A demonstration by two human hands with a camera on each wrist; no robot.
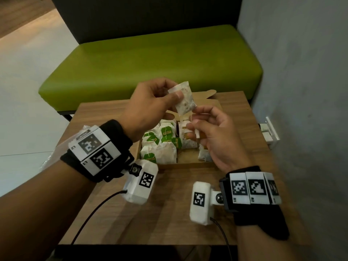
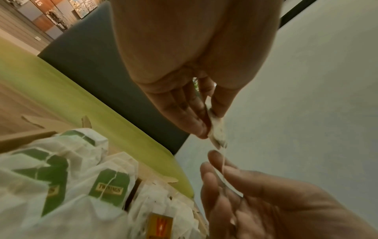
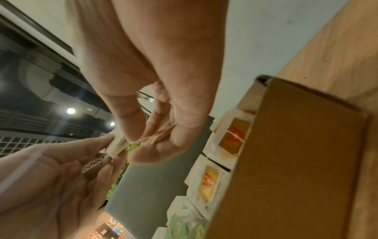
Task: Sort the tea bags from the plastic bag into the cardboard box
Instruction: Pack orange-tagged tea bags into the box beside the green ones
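My left hand (image 1: 172, 91) pinches a white tea bag (image 1: 183, 99) by its top edge and holds it up above the cardboard box (image 1: 188, 165). Just below it, my right hand (image 1: 195, 117) pinches the bag's string (image 2: 224, 163), with what looks like an orange tag (image 1: 202, 136) in its curled fingers. The box lies open on the table. Green-tagged tea bags (image 1: 165, 144) fill its left part and orange-tagged ones (image 3: 231, 137) stand in its right part. In the left wrist view the left hand (image 2: 206, 129) grips the tea bag (image 2: 218, 132) edge-on.
A clear plastic bag (image 1: 54, 153) lies at the table's left edge, partly behind my left wrist. The wooden table (image 1: 169, 213) is small, with a green bench (image 1: 150, 59) beyond it and a grey wall (image 1: 301, 91) close on the right.
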